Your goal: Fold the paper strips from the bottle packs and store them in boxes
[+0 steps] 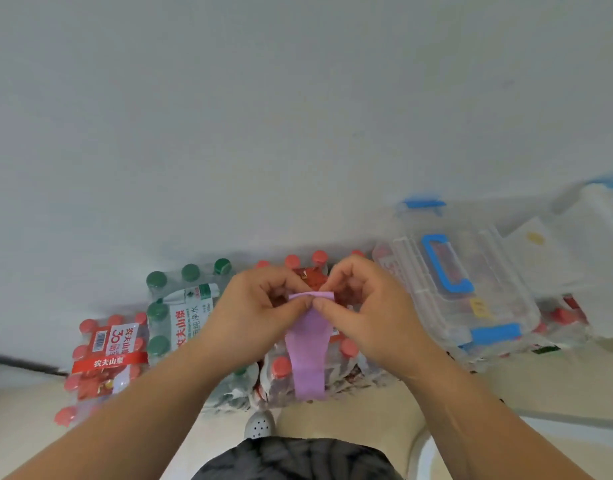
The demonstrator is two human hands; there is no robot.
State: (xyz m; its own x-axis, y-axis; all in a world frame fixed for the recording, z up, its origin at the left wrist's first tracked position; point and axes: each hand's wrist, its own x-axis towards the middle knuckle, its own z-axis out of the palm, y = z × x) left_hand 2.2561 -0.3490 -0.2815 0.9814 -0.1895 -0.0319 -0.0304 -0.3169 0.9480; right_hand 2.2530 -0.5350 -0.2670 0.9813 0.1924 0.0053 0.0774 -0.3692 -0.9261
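Purple paper strip [307, 348] hangs above the shrink-wrapped pack of red-capped bottles [281, 375], its top edge pinched by my left hand [260, 306] and right hand [364, 306] so I can crease a fold; the clear blue-handled plastic box [471, 289] waits nearby.

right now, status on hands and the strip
Left hand and right hand both pinch purple strip at its top end. Strip hangs over red-capped bottle pack. Clear box to the right.
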